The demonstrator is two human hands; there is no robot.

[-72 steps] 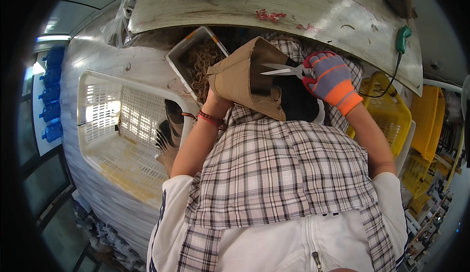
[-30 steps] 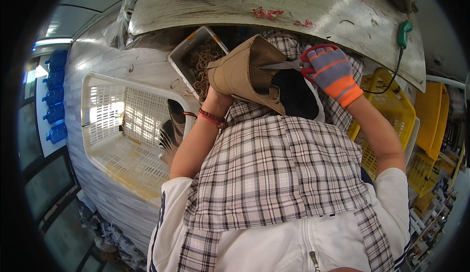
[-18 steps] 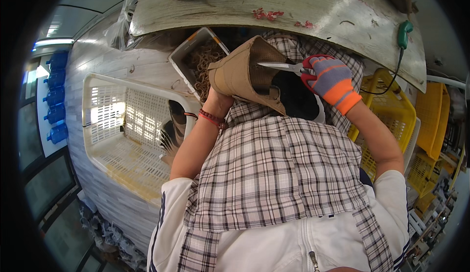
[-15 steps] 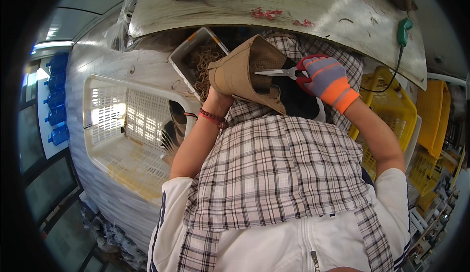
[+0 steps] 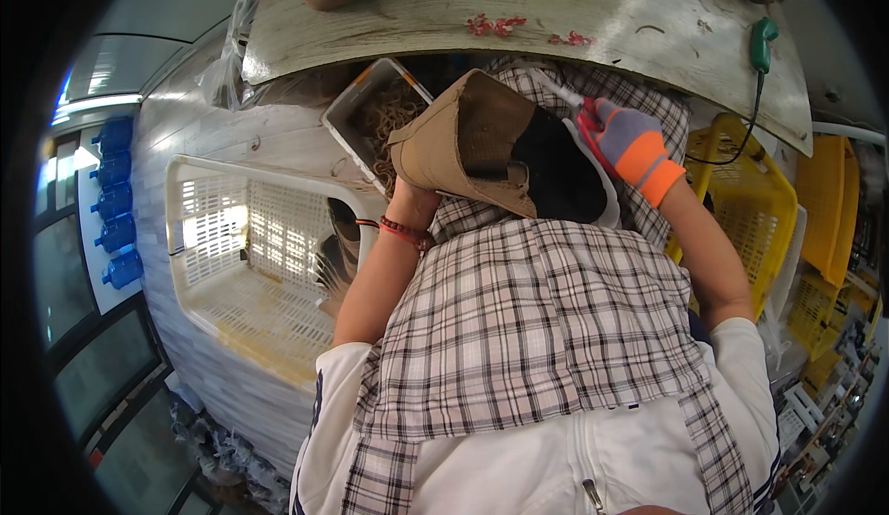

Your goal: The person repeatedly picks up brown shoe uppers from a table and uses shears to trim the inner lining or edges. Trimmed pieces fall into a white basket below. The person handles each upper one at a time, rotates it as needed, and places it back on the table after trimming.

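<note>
Across my lap, on the plaid apron [image 5: 519, 320], lies a boot [image 5: 431, 152] with a tan fabric shaft and a black foot edged in pale sole. Its wide opening shows the inner lining. My left hand [image 5: 417, 200] grips the shaft from beneath at the left; the fingers are hidden behind the fabric. In an orange and grey glove, my right hand [image 5: 633, 144] closes round the red-handled scissors [image 5: 593, 137] just past the boot's right side. Their blades are blurred and point up and left, apart from the boot.
A white box [image 5: 335, 119] of brown scraps stands beyond my left hand. The white perforated basket [image 5: 190, 279] at left holds another boot. Ahead runs a worn tabletop [image 5: 417, 29] with a green corded tool [image 5: 762, 44]. Yellow crates [image 5: 741, 228] stand at right.
My right hand has drawn the scissors out from the boot's opening, rightward and away, and turned the blades upward. The boot and my left hand stay nearly in place.
</note>
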